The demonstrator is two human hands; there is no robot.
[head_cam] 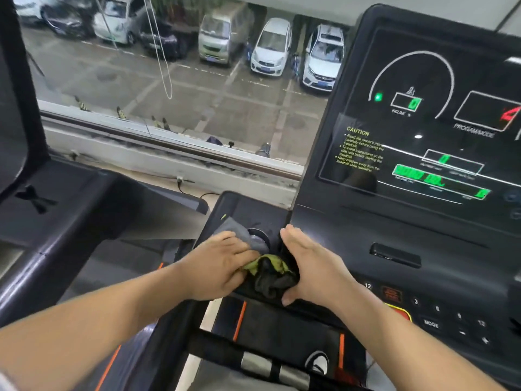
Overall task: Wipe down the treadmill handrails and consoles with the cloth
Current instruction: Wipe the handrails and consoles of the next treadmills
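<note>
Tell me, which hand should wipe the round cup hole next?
Left, probably. The left hand lies on the grey cloth, right at the cup holder. The right hand rests beside it near the console, fingers straight, with no grey cloth under it.

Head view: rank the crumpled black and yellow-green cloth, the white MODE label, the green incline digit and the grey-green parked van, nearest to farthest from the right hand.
1. crumpled black and yellow-green cloth: touching the right hand, on its left.
2. white MODE label: lower right, on the keypad.
3. green incline digit: high on the console screen.
4. grey-green parked van: outside, beyond the window.
</note>
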